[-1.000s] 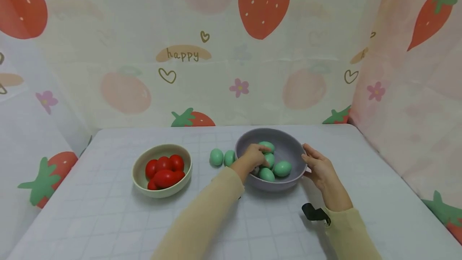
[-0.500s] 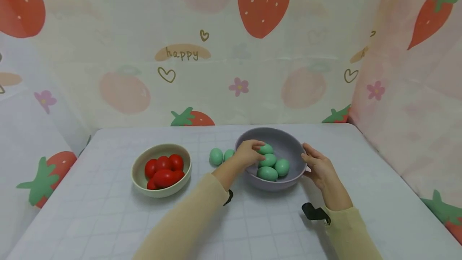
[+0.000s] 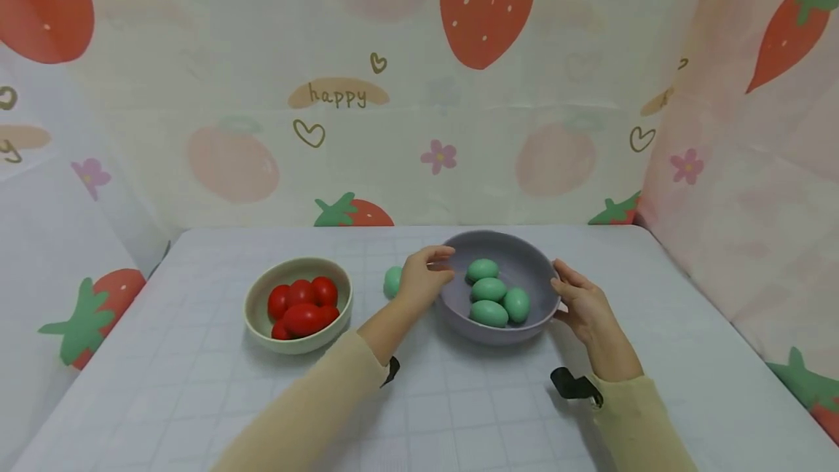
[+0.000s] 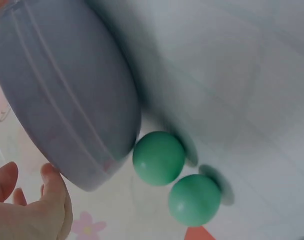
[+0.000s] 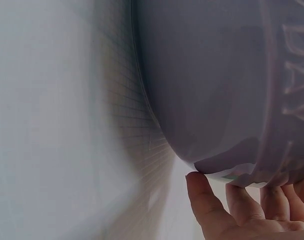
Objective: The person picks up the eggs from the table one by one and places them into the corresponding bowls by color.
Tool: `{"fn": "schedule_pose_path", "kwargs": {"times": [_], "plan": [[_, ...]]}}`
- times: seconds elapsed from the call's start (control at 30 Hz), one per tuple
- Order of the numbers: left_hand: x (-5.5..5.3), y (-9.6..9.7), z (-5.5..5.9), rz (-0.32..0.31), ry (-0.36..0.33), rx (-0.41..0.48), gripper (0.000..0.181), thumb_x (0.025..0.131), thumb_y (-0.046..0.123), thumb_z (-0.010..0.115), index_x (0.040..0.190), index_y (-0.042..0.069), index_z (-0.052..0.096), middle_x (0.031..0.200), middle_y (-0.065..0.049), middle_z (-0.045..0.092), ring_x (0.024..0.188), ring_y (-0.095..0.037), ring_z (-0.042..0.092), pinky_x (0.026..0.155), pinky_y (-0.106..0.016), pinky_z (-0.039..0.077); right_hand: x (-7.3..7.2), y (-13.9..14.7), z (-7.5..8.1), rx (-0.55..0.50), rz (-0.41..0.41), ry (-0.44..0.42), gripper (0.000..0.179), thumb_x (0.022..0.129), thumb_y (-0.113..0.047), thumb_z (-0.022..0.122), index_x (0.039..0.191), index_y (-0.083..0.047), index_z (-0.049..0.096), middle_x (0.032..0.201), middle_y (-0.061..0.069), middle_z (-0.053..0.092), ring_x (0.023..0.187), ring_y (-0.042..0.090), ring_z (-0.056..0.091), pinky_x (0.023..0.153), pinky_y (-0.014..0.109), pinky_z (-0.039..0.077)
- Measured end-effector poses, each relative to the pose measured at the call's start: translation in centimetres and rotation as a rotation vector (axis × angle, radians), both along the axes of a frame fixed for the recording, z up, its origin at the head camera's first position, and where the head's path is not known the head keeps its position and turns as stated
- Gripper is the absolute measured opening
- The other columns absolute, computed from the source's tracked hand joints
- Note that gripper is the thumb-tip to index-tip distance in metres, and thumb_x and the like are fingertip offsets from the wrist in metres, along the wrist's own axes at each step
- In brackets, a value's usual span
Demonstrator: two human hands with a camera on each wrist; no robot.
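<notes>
In the head view, my left hand [image 3: 422, 279] hovers at the left rim of a grey-purple bowl [image 3: 452, 312], fingers loosely bent and holding nothing. Inside that bowl lie several green eggs [image 3: 489, 288]. My right hand [image 3: 586, 308] holds the bowl at its right side; the right wrist view shows its fingertips [image 5: 198, 182] against the outer wall. Two more green eggs sit on the table left of the bowl, a nearer one [image 4: 158, 158] close by the wall and another [image 4: 194, 200] beside it. In the head view, the left hand covers one of these.
A pale green bowl [image 3: 258, 326] with several red egg-shaped pieces [image 3: 304, 319] stands on the left of the white checked table [image 3: 452, 414]. Behind the table hangs a strawberry-print cloth [image 3: 367, 166]. A black wrist mount [image 3: 573, 386] juts from the right sleeve.
My left hand has drawn out of the grey-purple bowl to the left, away from the eggs, which have shifted slightly. The right hand stays at the bowl's side.
</notes>
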State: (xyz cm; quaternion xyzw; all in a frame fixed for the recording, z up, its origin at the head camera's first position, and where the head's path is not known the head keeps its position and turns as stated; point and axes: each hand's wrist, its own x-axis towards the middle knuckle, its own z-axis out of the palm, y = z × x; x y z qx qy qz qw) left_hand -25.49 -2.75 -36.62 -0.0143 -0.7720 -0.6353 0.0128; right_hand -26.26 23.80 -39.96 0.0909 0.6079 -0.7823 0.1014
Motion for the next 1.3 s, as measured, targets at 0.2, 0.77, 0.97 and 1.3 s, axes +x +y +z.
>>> {"fn": "schedule_pose_path", "kwargs": {"times": [0.2, 0.77, 0.97, 1.3], "plan": [[0.6, -1.4, -0.2, 0.028, -0.010, 0.045, 0.037, 0.089, -0.011, 0.065, 0.125, -0.004, 0.065, 0.131, -0.021, 0.063, 0.120, -0.034, 0.062, 0.091, -0.035, 0.057, 0.0, -0.1, 0.2, -0.006, 0.007, -0.002, 0.061, 0.105, -0.002, 0.045, 0.158, -0.008, 0.016, 0.167, 0.000, 0.005, 0.154, 0.024, 0.009, 0.122, 0.060, 0.012], [1.1, -4.2, -2.7, 0.165, 0.031, -0.040, 0.047, 0.083, -0.012, 0.063, 0.129, -0.002, 0.064, 0.148, -0.019, 0.051, 0.144, -0.036, 0.038, 0.119, -0.051, 0.031, 0.1, -0.1, 0.1, -0.003, 0.013, 0.005, 0.061, 0.105, -0.001, 0.045, 0.158, -0.010, 0.018, 0.167, 0.000, 0.005, 0.155, 0.024, 0.008, 0.122, 0.059, 0.013], [0.8, -4.5, -3.4, 0.208, 0.012, -0.059, 0.054, 0.081, -0.014, 0.062, 0.133, -0.002, 0.062, 0.152, -0.024, 0.044, 0.146, -0.037, 0.035, 0.121, -0.049, 0.027, 0.0, -0.1, 0.0, 0.002, 0.009, -0.001, 0.060, 0.105, -0.002, 0.045, 0.158, -0.010, 0.017, 0.166, -0.001, 0.006, 0.155, 0.023, 0.008, 0.122, 0.060, 0.011], [-1.0, -5.3, -5.0, 0.303, -0.083, -0.079, 0.056, 0.075, -0.014, 0.063, 0.130, -0.002, 0.064, 0.143, -0.022, 0.055, 0.139, -0.034, 0.043, 0.117, -0.045, 0.034, -0.1, -0.1, 0.0, -0.001, 0.011, 0.006, 0.061, 0.105, -0.003, 0.046, 0.158, -0.010, 0.017, 0.167, -0.001, 0.004, 0.155, 0.024, 0.006, 0.122, 0.061, 0.011]]}}
